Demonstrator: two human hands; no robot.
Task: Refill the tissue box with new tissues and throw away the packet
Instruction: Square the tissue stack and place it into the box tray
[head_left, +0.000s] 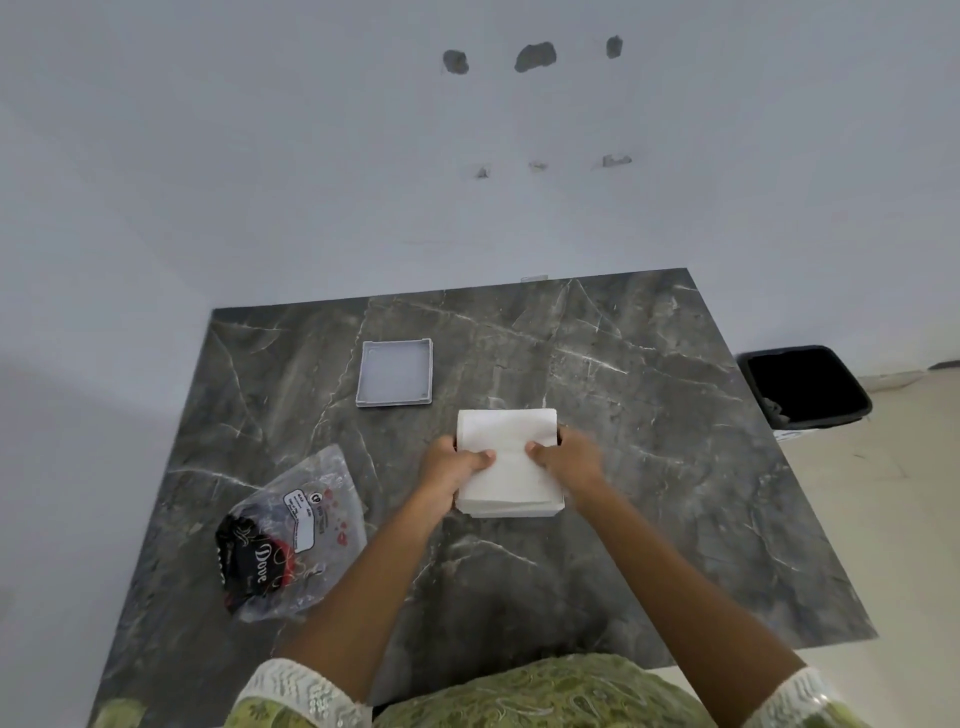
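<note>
A white stack of tissues (509, 457) sits near the middle of the dark marble table (649, 467). My left hand (451, 463) grips its left side and my right hand (570, 457) grips its right side, thumbs pressed on top. Any box under the stack is hidden; only white edges show at its front. A grey square lid or tray (395, 372) lies flat beyond the stack, to the left. The clear plastic tissue packet (291, 535), crumpled, with black and red print, lies at the table's left front.
A black bin (802, 387) stands on the floor beside the table's right edge. A pale wall runs behind the table. Bare marble stretches to the right of the stack.
</note>
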